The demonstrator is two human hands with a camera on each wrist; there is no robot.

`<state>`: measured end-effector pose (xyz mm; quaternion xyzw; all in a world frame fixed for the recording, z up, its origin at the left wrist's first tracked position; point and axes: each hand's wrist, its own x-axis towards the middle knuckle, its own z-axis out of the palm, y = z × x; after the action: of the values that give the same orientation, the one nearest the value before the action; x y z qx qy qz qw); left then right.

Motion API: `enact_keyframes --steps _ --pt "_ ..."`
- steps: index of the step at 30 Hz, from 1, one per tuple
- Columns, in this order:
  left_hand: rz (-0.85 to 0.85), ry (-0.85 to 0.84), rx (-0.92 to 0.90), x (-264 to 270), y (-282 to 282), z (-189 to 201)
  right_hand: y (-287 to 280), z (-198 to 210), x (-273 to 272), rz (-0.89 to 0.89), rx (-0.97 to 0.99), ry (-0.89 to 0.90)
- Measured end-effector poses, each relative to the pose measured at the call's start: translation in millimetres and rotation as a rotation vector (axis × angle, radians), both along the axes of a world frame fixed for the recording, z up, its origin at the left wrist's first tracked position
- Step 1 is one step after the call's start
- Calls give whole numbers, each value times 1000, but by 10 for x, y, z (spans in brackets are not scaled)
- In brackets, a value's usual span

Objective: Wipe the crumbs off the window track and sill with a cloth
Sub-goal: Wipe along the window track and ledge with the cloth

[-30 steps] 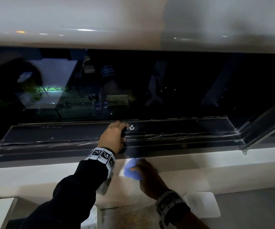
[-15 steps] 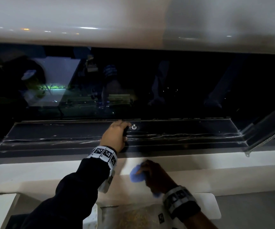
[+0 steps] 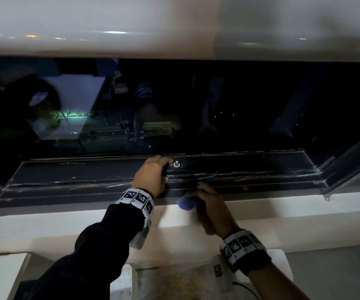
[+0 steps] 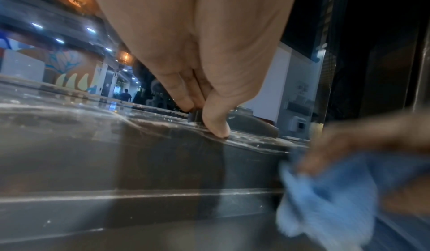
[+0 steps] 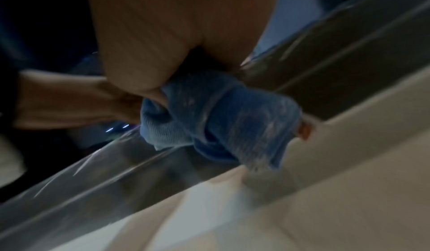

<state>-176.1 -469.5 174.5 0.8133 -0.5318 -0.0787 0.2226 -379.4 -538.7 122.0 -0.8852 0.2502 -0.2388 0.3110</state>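
1. Both hands are at the window: my left hand (image 3: 151, 177) curls round a small dark knob (image 4: 195, 116) on the window track (image 3: 250, 169), thumb tip pressed to the ledge beside it.
2. Bunched in my right hand (image 3: 209, 204) is the blue cloth (image 5: 223, 115), gripped tight, its wad touching the front lip of the dark track just where that meets the pale sill (image 3: 283, 204).
3. So I judge I'm in the wiping itself, working the seam between track and sill, close to my left wrist.
4. White dust streaks show on the cloth and along the track's ridges; crumbs themselves are too small to make out here.
5. Next I'd want a steady sideways drag along the groove, pressing the wad down into the channel so grit is carried, not scattered onto the sill.
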Motion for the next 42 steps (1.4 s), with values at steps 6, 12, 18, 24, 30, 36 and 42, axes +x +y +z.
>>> enact_keyframes --steps 6,12,18,24,30,36,42 --pt "-23 6 -2 18 -9 30 445 -113 617 212 -52 86" --pt "-12 5 -13 15 2 3 -58 -274 -59 -144 -74 51" --pt "-8 -1 -13 8 -15 12 -658 33 -781 -588 -131 -83" --pt "-2 -1 -19 6 -24 -12 -580 -439 -493 -853 21 -130" --pt "-11 -10 -13 14 -27 1 4 -143 -205 -227 28 -155" --pt "0 -4 -17 20 -16 -10 -652 -121 -751 -698 -65 -302" --pt "14 5 -16 11 -19 -9 -360 -292 -329 -675 18 -208"
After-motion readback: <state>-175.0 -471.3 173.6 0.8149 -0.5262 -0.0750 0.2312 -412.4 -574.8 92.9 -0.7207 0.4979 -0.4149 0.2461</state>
